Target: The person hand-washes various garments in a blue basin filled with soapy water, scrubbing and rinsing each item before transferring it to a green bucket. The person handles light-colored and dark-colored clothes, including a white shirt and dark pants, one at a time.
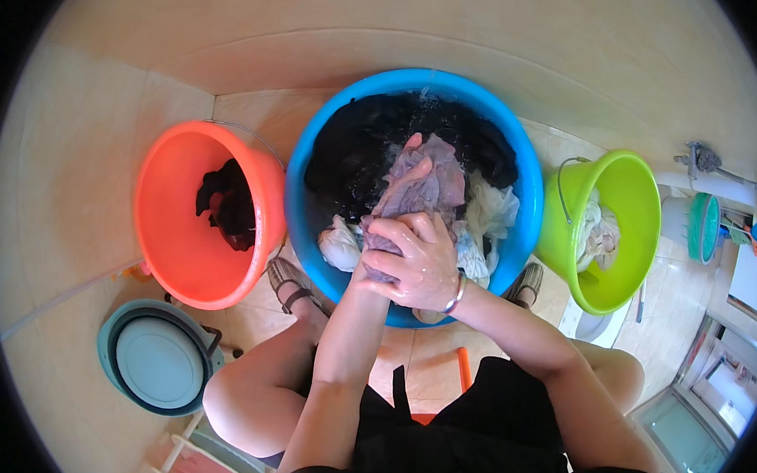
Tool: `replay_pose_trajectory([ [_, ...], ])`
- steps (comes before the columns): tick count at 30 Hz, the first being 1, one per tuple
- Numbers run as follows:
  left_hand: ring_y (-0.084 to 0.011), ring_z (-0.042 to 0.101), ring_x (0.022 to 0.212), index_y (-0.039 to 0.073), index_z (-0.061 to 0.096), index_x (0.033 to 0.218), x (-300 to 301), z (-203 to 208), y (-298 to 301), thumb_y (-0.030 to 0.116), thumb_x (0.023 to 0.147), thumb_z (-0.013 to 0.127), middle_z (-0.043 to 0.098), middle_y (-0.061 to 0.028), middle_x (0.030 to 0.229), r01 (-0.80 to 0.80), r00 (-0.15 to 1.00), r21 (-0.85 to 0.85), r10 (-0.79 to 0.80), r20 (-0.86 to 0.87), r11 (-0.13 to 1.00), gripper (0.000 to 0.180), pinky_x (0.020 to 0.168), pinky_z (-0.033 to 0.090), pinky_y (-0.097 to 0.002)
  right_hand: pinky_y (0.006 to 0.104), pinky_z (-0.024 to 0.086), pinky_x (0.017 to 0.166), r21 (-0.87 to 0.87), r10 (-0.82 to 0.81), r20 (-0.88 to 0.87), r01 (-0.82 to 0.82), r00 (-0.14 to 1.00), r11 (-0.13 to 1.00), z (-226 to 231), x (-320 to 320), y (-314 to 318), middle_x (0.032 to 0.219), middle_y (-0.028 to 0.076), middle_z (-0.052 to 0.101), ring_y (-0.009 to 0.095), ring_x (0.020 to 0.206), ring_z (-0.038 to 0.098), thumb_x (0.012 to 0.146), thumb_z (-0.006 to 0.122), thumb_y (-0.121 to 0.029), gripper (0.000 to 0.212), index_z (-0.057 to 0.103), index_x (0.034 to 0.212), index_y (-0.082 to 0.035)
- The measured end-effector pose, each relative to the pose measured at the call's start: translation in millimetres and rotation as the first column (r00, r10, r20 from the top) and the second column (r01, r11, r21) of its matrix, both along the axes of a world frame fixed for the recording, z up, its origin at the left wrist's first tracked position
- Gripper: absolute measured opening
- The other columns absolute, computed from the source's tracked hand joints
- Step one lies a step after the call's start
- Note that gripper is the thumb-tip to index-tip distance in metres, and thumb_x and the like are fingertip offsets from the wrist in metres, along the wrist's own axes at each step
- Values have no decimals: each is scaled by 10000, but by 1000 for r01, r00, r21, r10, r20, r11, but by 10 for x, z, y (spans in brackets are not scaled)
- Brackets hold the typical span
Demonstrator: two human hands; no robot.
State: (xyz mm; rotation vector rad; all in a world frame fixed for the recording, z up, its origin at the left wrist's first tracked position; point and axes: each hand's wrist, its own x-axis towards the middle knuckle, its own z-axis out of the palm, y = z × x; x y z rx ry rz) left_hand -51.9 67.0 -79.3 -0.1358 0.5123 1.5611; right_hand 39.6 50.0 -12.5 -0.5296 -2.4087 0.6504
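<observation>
1. A wet, mauve-grey fabric cloth [446, 189] is held over the soaked black laundry [349, 154] in a round blue plastic tub [529, 180].
2. It's draped around the left hand [410, 178]; whether those fingers are clenched can't really be told, they're mostly covered.
3. Its lower end is grasped by the right hand [416, 260], fingers curled round near the left wrist.
4. The tub is flanked by an orange plastic bucket [170, 217] and a lime-green one [646, 225].

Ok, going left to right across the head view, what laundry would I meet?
Dark clothing in the orange bucket, white bundle in the blue tub, held grey-purple cloth, whitish cloth at the tub's right, pale cloth in the green bucket. Black laundry overlaps several, so omitted.
</observation>
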Motion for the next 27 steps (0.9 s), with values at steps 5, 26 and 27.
replay_pose_trajectory([
  [5,-152,588,858,114,590,1141,95,-141,19,305,933,628,615,-28,968,63,845,355,-239,478,933,285,762,506,-308,328,453,665,73,-140,-75,146,987,987,28,-92,61,959,-21,570,217,806,513,583,810,-373,327,688,846,-221],
  [26,-178,507,1156,48,610,1216,-168,-503,47,235,928,615,590,-92,1201,-282,666,-191,48,-744,940,343,989,383,-298,385,463,813,-497,-635,57,573,771,651,-1509,443,1293,1003,144,582,325,904,565,855,677,-298,288,647,1009,-57],
  [27,-216,508,1166,72,597,1244,-183,-599,33,229,925,614,578,-126,1219,-289,458,-184,-33,-888,940,356,999,379,-316,412,449,875,-361,-566,79,553,820,751,-1568,477,1246,1144,143,549,333,1012,534,840,687,-317,349,634,1107,-98],
])
